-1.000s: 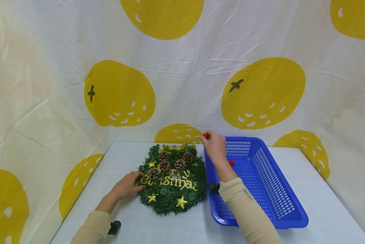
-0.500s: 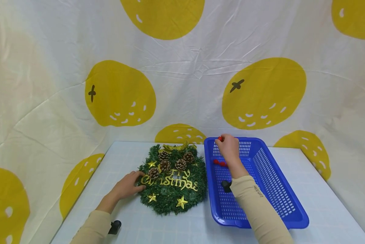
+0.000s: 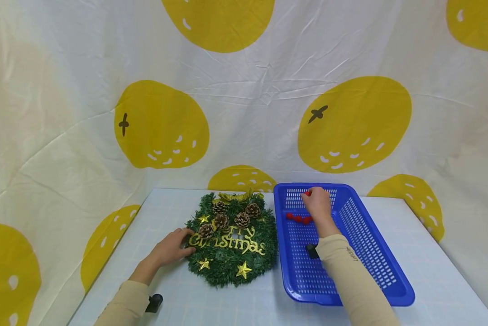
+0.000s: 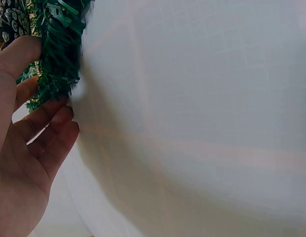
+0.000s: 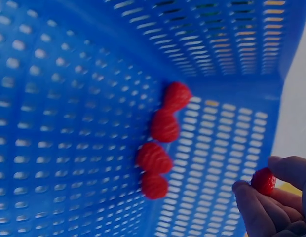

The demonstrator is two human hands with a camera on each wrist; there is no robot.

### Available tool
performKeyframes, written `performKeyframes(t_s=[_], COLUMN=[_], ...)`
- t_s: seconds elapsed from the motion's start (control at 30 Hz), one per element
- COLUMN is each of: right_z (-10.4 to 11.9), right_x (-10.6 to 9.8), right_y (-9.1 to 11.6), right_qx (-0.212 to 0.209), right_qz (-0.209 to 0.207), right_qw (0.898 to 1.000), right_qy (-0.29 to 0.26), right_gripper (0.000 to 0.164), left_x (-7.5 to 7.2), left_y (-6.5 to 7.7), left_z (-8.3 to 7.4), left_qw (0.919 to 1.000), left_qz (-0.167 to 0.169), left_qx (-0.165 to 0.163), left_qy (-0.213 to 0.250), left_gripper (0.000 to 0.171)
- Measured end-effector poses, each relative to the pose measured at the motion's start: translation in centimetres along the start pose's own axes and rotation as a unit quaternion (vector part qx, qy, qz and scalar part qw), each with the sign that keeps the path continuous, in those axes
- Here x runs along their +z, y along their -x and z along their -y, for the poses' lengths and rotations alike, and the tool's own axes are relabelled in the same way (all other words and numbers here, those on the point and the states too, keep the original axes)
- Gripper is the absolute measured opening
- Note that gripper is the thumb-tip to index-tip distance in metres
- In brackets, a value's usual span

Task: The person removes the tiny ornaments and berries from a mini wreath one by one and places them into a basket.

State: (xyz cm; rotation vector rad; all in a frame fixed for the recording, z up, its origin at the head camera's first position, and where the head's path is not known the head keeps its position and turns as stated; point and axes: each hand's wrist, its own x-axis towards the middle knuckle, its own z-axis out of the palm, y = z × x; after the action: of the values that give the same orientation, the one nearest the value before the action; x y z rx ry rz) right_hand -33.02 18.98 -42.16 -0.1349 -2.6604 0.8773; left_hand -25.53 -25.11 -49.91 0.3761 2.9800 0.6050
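Note:
A green Christmas wreath [image 3: 221, 275] lies on the table, with pine cones [image 3: 241, 220], gold stars [image 3: 243, 270] and gold "Merry Christmas" lettering. My left hand [image 3: 170, 246] holds its left edge, the thumb over the green strands and the fingertips at the rim. Inside the blue basket's [image 3: 282, 271] far end, my right hand [image 3: 319, 203] pinches a small red strawberry [image 5: 264, 181] between thumb and fingers. Several more red strawberries [image 5: 164, 126] lie in a row on the basket floor along its far wall, below that hand.
The basket stands right of the wreath, its perforated walls rising around the right hand. A white table [image 3: 179, 299] carries both. Behind hangs a white cloth [image 3: 252, 108] printed with yellow fruit.
My right hand has moved rightward and slightly down, from over the basket's far left corner to inside its far end, still pinching a strawberry. My left hand has stayed on the wreath.

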Motion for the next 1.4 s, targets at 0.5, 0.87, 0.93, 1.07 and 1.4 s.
performKeyframes(t_s=[0.5, 0.87, 0.93, 1.07, 1.4], right_z=[-2.7, -3.7, -3.7, -3.6, -3.4], right_x=[0.1, 0.4, 0.3, 0.3, -0.2], right_y=[0.2, 0.4, 0.5, 0.6, 0.6], right_qx=[0.06, 0.088, 0.092, 0.098, 0.093], right_qz=[0.041, 0.075, 0.078, 0.081, 0.097], right_qw=[0.997, 0.992, 0.992, 0.991, 0.99], right_qy=[0.028, 0.043, 0.044, 0.043, 0.052], right_gripper=[0.023, 0.021, 0.021, 0.022, 0.028], left_x=[0.1, -0.1, -0.1, -0.2, 0.0], left_y=[-0.1, 0.0, 0.0, 0.1, 0.0], left_z=[0.0, -0.3, -0.3, -0.3, -0.2], left_qw=[1.0, 1.0, 1.0, 1.0, 1.0], left_qz=[-0.005, -0.004, -0.004, -0.004, -0.003], left_qx=[0.004, 0.002, 0.001, 0.002, 0.004], left_qy=[0.002, 0.002, 0.001, 0.002, 0.001], left_gripper=[0.048, 0.048, 0.048, 0.048, 0.048])
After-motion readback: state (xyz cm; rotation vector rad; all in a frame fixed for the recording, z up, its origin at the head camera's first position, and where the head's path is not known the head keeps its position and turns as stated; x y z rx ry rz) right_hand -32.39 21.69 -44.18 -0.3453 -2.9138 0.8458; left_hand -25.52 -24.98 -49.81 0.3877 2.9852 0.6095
